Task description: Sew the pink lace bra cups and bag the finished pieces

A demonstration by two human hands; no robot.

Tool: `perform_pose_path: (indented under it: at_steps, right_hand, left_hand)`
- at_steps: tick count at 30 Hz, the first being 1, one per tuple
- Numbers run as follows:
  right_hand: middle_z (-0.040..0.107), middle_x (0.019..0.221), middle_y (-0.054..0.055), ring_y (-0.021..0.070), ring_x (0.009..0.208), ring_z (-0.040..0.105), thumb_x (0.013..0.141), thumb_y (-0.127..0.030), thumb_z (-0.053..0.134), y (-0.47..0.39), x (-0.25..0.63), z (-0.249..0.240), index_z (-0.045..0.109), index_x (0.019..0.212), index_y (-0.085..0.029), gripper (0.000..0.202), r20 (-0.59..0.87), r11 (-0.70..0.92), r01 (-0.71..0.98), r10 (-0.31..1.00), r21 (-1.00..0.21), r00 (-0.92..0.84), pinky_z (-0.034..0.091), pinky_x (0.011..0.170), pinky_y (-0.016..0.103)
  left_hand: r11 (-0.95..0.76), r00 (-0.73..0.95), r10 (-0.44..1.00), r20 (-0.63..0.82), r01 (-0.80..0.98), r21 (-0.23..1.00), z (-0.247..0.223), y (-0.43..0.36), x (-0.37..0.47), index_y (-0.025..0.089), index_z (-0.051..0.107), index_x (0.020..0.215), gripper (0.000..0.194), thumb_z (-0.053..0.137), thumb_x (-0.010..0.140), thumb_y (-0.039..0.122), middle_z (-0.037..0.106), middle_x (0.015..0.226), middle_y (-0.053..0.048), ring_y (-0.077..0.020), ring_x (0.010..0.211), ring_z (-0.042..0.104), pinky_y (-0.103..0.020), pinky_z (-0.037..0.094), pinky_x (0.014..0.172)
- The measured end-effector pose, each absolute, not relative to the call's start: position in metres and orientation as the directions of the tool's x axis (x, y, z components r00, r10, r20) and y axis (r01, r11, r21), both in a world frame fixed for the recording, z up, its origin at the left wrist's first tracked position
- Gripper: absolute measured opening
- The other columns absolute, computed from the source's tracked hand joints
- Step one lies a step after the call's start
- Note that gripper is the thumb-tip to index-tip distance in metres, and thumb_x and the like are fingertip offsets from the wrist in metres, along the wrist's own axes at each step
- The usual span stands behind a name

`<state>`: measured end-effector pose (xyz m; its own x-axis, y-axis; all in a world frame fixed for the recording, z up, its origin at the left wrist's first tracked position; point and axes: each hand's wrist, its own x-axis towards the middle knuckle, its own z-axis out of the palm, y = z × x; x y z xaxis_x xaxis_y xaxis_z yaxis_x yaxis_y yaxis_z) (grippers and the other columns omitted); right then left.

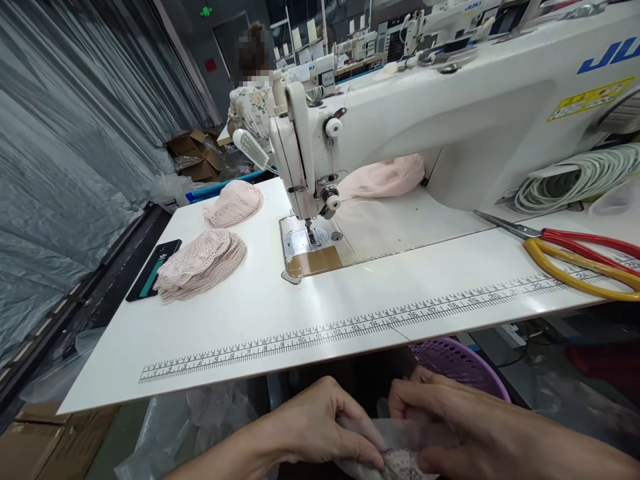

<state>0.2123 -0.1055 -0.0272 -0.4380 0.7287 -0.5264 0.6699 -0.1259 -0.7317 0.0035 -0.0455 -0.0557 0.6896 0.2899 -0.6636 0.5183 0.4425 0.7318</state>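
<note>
Below the table's front edge, my left hand (320, 427) is closed, thumb and fingers pinching a pale lace piece (400, 461) in sheer, whitish material (395, 432). My right hand (450, 427) grips the same piece from the other side, its fingers curled. The frame's bottom edge cuts off part of the lace, and I cannot tell whether the sheer part is fabric or plastic. Above the hands, on the white table (240, 320), stands a white sewing machine (390, 127) with its presser foot (311, 233) over the metal plate.
Left of the needle lie a stack of pink lace pieces (200, 263), a pink cup (235, 202) and a black phone (150, 273). Pink fabric (385, 179) sits behind the machine head. Red-and-yellow scissors (575, 250) rest at right. A purple basket (465, 360) is below. A person (250, 100) sits beyond.
</note>
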Motion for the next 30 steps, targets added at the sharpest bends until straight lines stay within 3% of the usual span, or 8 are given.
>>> perform_pose_path:
  at_steps: [4, 8, 12, 18, 22, 26, 30]
  right_hand:
    - [0.053, 0.088, 0.002, 0.0202, 0.089, 0.054, 0.076, -0.014, 0.056, -0.11, 0.216, -0.029, 0.061, 0.085, -0.021, 0.013, -0.497, -0.067, 0.663, 0.72, -0.745, -0.485, 0.041, 0.075, 0.03]
    - [0.057, 0.088, 0.004, 0.0238, 0.093, 0.054, 0.068, -0.012, 0.068, -0.111, 0.21, -0.037, 0.065, 0.088, -0.017, 0.021, -0.468, -0.073, 0.635, 0.741, -0.769, -0.482, 0.043, 0.077, 0.032]
    - [0.064, 0.089, 0.005, 0.0223, 0.094, 0.056, 0.071, -0.014, 0.07, -0.108, 0.213, -0.051, 0.072, 0.088, -0.016, 0.017, -0.4, -0.071, 0.55, 0.762, -0.832, -0.509, 0.041, 0.084, 0.033]
    - [0.059, 0.062, -0.004, 0.0111, 0.061, 0.054, 0.069, -0.017, 0.073, -0.105, 0.224, -0.056, 0.077, 0.078, -0.017, 0.009, -0.419, -0.131, 0.462, 0.677, -0.877, -0.604, 0.036, 0.053, 0.018]
    - [0.058, 0.067, -0.003, 0.0122, 0.066, 0.053, 0.072, -0.027, 0.073, -0.108, 0.223, -0.055, 0.076, 0.084, -0.016, 0.016, -0.425, -0.15, 0.474, 0.718, -0.868, -0.551, 0.036, 0.056, 0.019]
    - [0.059, 0.068, -0.002, 0.0124, 0.067, 0.053, 0.07, -0.019, 0.073, -0.107, 0.22, -0.055, 0.076, 0.08, -0.015, 0.011, -0.43, -0.17, 0.467, 0.73, -0.868, -0.532, 0.036, 0.056, 0.019]
    - [0.064, 0.072, -0.002, 0.0138, 0.069, 0.057, 0.069, -0.022, 0.074, -0.107, 0.219, -0.055, 0.075, 0.081, -0.015, 0.014, -0.412, -0.172, 0.431, 0.719, -0.886, -0.559, 0.038, 0.057, 0.019]
  left_hand:
    - [0.475, 0.668, 0.299, -0.682, 0.516, 0.713, -0.058, -0.046, -0.001, 0.019, 0.076, 0.076, 0.027, 0.083, 0.053, 0.031, 0.068, 0.065, 0.001, -0.0072, 0.056, 0.055, -0.018, 0.045, 0.062]
    - [0.497, 0.643, 0.295, -0.707, 0.529, 0.688, -0.057, -0.046, -0.003, 0.019, 0.076, 0.073, 0.032, 0.086, 0.049, 0.037, 0.067, 0.063, 0.001, -0.0064, 0.055, 0.054, -0.017, 0.044, 0.059]
    - [0.507, 0.65, 0.266, -0.712, 0.534, 0.676, -0.057, -0.046, -0.003, 0.019, 0.076, 0.075, 0.038, 0.086, 0.049, 0.044, 0.066, 0.062, 0.001, -0.0065, 0.054, 0.054, -0.019, 0.046, 0.062]
    - [0.493, 0.68, 0.216, -0.701, 0.544, 0.679, -0.061, -0.048, 0.002, 0.02, 0.076, 0.078, 0.043, 0.085, 0.047, 0.049, 0.066, 0.064, 0.001, -0.0079, 0.056, 0.055, -0.023, 0.049, 0.066]
    - [0.434, 0.672, 0.257, -0.694, 0.562, 0.704, -0.062, -0.049, 0.005, 0.018, 0.077, 0.078, 0.039, 0.085, 0.05, 0.044, 0.065, 0.063, 0.0, -0.0085, 0.056, 0.054, -0.022, 0.047, 0.062]
    - [0.434, 0.656, 0.275, -0.702, 0.567, 0.7, -0.06, -0.05, 0.005, 0.018, 0.077, 0.078, 0.04, 0.086, 0.048, 0.043, 0.065, 0.063, 0.001, -0.008, 0.056, 0.053, -0.02, 0.045, 0.061]
    - [0.452, 0.639, 0.268, -0.721, 0.577, 0.68, -0.057, -0.051, 0.007, 0.017, 0.076, 0.078, 0.046, 0.088, 0.043, 0.046, 0.065, 0.065, 0.0, -0.0086, 0.058, 0.054, -0.021, 0.045, 0.062]
